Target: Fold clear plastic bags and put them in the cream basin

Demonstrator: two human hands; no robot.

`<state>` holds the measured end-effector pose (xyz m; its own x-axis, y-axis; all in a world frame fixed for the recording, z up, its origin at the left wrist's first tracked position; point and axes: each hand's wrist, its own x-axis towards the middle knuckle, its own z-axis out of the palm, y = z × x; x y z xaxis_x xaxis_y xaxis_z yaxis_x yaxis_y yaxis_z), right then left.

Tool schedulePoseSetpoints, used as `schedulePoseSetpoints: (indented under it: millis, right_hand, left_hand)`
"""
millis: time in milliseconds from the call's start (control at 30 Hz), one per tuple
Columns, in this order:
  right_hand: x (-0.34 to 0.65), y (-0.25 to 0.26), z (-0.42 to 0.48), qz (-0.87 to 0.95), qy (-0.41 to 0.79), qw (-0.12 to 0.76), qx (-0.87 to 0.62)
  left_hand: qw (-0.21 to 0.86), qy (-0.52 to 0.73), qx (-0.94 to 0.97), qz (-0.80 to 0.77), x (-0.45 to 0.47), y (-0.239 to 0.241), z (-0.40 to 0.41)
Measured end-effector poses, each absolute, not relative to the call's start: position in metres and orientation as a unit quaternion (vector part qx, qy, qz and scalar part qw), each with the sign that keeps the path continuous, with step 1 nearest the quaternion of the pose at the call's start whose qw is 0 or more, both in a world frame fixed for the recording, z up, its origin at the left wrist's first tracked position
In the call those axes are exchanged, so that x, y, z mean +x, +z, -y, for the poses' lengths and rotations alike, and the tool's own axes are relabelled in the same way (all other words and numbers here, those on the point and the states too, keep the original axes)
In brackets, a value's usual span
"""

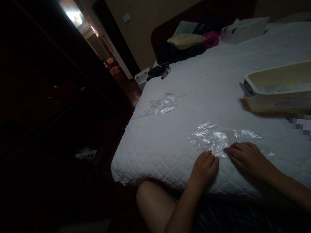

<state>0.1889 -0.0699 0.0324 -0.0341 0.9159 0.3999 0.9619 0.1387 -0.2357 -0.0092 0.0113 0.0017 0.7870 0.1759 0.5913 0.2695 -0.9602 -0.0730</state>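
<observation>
A clear plastic bag (211, 138) lies flat on the white quilted mattress (168, 151) near its front edge. My right hand (244, 156) rests on the bag's near right part with its fingers stretched flat and pressing down. My left hand (204, 169) sits at the bag's near edge with its fingers curled under; what they hold, if anything, is hidden. A second crumpled clear plastic bag (162, 105) lies farther back to the left, away from both hands.
A cream plastic basin (289, 86) stands on the mattress at the right. At the far end lie a white box (245, 29), a beige pillow (186, 40), dark clothes and a pink item (211, 39). My bare knee (151, 205) is below the mattress edge. The floor at left is dark.
</observation>
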Motion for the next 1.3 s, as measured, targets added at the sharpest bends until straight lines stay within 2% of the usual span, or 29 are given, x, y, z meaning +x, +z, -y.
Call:
schedulePoseSetpoints:
  millis: [200,567,733,967,1133,1300]
  right_hand:
    - [0.18,0.028,0.07,0.718,-0.048,0.242,-0.651]
    - [0.171,0.047,0.081,0.659,0.08,0.338,-0.667]
    - [0.195,0.047,0.1,0.663,0.066,0.328,-0.67]
    - [0.218,0.036,0.11,0.732,-0.001,0.304,-0.61]
    - [0.218,0.03,0.104,0.78,-0.075,0.294,-0.547]
    - [0.219,0.015,0.097,0.792,-0.075,0.254,-0.55]
  left_hand:
    - [0.067,-0.327,-0.931,0.145,-0.014,-0.003,-0.012]
    - [0.071,-0.305,-0.94,0.132,-0.008,-0.001,-0.011]
    - [0.049,-0.28,-0.948,0.143,-0.01,0.006,-0.01]
    - [0.097,-0.356,-0.921,0.121,-0.009,-0.003,-0.011]
    - [0.102,-0.294,-0.945,0.098,-0.001,-0.003,-0.009]
    - [0.069,-0.272,-0.956,0.085,0.004,0.0,-0.007]
